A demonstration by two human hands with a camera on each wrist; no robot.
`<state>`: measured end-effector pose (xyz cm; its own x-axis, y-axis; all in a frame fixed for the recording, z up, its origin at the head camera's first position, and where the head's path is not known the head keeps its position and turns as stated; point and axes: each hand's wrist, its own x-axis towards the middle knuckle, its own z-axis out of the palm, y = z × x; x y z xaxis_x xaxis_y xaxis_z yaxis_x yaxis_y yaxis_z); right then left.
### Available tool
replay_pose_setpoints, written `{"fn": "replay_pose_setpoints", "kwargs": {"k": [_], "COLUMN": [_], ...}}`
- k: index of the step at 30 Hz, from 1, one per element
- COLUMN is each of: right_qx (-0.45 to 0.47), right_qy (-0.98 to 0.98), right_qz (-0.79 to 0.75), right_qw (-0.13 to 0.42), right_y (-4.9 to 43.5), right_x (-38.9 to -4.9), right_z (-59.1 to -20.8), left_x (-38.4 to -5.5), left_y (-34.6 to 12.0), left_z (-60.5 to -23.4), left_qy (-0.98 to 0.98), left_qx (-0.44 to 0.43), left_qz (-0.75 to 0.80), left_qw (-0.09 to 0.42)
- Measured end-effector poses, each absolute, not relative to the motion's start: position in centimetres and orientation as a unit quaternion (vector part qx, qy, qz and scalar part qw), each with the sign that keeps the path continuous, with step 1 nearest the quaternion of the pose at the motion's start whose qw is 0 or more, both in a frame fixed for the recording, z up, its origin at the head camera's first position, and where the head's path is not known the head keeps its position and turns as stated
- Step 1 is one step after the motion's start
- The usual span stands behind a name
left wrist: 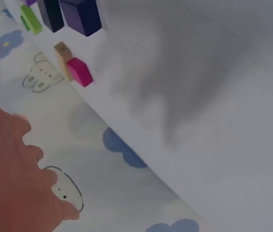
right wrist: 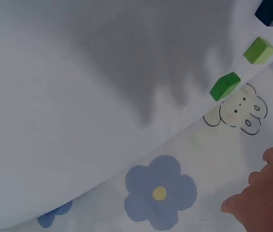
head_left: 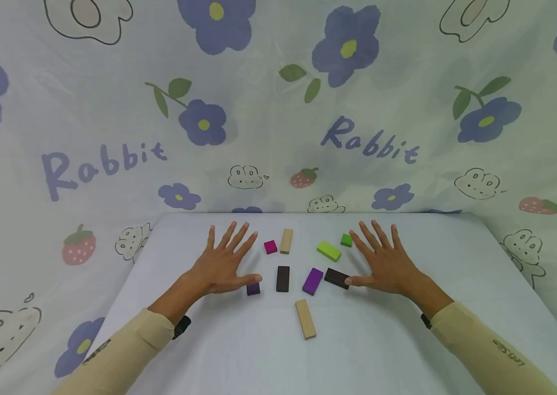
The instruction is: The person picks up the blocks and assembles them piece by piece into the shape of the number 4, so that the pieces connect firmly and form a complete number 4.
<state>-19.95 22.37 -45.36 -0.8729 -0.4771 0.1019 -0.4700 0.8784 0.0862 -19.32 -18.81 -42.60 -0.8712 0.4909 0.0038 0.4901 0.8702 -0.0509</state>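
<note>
My left hand (head_left: 224, 266) is held over the table with fingers spread, gripping nothing. Its thumb overlaps a dark purple block (head_left: 253, 289) in the head view. Fingers fanned the same way, my right hand (head_left: 387, 266) also holds nothing; its thumb tip covers one end of a dark brown block (head_left: 336, 277). Between the hands lie a second dark brown block (head_left: 282, 278), a purple block (head_left: 313, 281), a lime block (head_left: 329, 250), a green cube (head_left: 346, 240), a magenta cube (head_left: 270, 247) and two pale wooden blocks, one far (head_left: 286, 241) and one near (head_left: 305, 319).
The blocks lie on a white table (head_left: 229, 351). Behind and beside it hangs a pale cloth (head_left: 268, 109) printed with flowers, rabbits and strawberries. Hand shadows fall on the tabletop in both wrist views.
</note>
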Motion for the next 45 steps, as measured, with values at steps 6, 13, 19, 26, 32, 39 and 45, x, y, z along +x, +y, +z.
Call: {"fn": "replay_pose_setpoints", "kwargs": {"k": [6,13,19,26,32,39,45], "right_qx": [0.250,0.257,0.261,0.275,0.289,0.312,0.337], "right_qy": [-0.966,-0.965,-0.964,-0.961,-0.956,-0.948,-0.939], "right_qz": [-0.016,-0.001,0.001,0.009,0.035,0.048,0.059], "right_qw": [0.054,0.058,0.051,0.039,0.029,0.043,0.038], "right_y": [22.3,21.8,21.3,20.8,20.2,19.0,17.7], "right_x": [-19.9,-19.6,-19.2,-19.0,-18.5,-17.7,-16.9], "right_z": [-45.4,-45.8,-45.8,-46.0,-46.2,-46.4,-46.7], "left_x": [-19.2,-19.2,-19.2,-19.1,-18.9,-18.8,-18.5], "left_y": [-18.7,-18.4,-18.2,-17.7,-17.1,-16.6,-16.1], "left_z": [-42.9,-43.1,-43.3,-43.8,-44.0,-44.6,-45.1], "left_qy": [-0.966,-0.962,-0.959,-0.951,-0.946,-0.943,-0.935], "left_qx": [-0.258,-0.271,-0.280,-0.300,-0.308,-0.314,-0.330], "left_qz": [0.017,-0.011,-0.030,-0.059,-0.079,-0.095,-0.114], "left_qw": [-0.001,-0.019,-0.038,-0.048,-0.057,-0.065,-0.064]}}
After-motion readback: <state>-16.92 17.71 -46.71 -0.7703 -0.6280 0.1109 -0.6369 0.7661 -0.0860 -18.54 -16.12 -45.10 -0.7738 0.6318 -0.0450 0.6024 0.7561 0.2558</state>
